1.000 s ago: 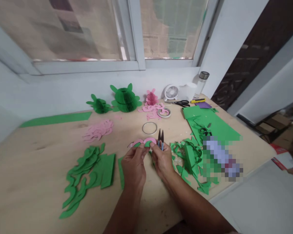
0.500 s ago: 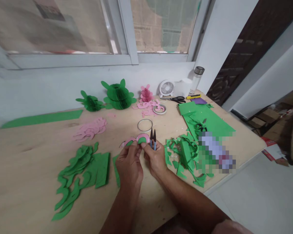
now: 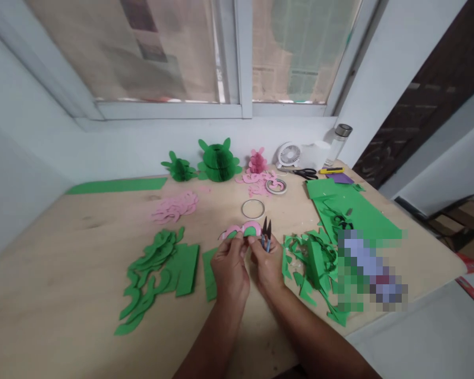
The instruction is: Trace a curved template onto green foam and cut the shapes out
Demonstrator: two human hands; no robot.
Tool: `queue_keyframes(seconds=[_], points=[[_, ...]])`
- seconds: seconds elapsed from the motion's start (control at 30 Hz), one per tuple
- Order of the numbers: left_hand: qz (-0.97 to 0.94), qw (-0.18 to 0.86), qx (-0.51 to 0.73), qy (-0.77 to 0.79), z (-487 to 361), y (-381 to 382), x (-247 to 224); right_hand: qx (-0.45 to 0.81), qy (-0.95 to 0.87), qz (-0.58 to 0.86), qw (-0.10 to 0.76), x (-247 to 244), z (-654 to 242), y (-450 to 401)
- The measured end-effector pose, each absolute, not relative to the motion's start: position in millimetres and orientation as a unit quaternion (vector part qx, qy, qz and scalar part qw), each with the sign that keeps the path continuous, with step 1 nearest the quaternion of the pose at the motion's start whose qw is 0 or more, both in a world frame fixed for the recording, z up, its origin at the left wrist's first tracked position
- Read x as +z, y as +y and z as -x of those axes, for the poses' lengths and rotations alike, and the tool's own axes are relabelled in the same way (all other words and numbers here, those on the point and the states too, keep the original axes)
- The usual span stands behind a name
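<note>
Above pale wood, hands (image 3: 249, 263) grip curved pink paper (image 3: 252, 226).

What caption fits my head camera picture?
Two hands hold pink and green paper, scissors tucked in the right, three puffy paper figures behind.

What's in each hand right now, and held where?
Both hands, left and right, pinch the pink-and-green paper piece by its lower edge; the right also holds small scissors, blades up.
</note>
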State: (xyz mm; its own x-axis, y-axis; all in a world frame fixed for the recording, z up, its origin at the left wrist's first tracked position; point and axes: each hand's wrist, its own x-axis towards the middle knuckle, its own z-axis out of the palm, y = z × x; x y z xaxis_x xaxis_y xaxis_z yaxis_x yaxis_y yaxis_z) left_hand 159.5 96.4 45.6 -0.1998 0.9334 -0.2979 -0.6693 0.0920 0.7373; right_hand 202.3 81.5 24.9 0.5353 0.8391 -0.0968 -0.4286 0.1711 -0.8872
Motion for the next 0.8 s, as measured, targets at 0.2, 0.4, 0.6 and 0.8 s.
queue_keyframes(seconds=[0.2, 0.4, 0.6, 0.8], points=[[-0.158, 0.621, 0.645, 0.417, -160.6, 93.0, 47.3, 0.426, -0.233, 0.500, 0.717, 25.4, -199.5, 82.1], [-0.159, 0.625, 0.640, 0.418, -162.5, 91.6, 46.6, 0.423, -0.213, 0.509, 0.719, 28.9, -198.7, 81.7], [-0.172, 0.620, 0.651, 0.402, -164.6, 90.0, 43.5, 0.408, -0.219, 0.525, 0.714, 28.7, -201.1, 81.0], [-0.168, 0.620, 0.656, 0.396, -164.9, 88.1, 43.7, 0.415, -0.210, 0.515, 0.720, 27.7, -199.8, 81.0]])
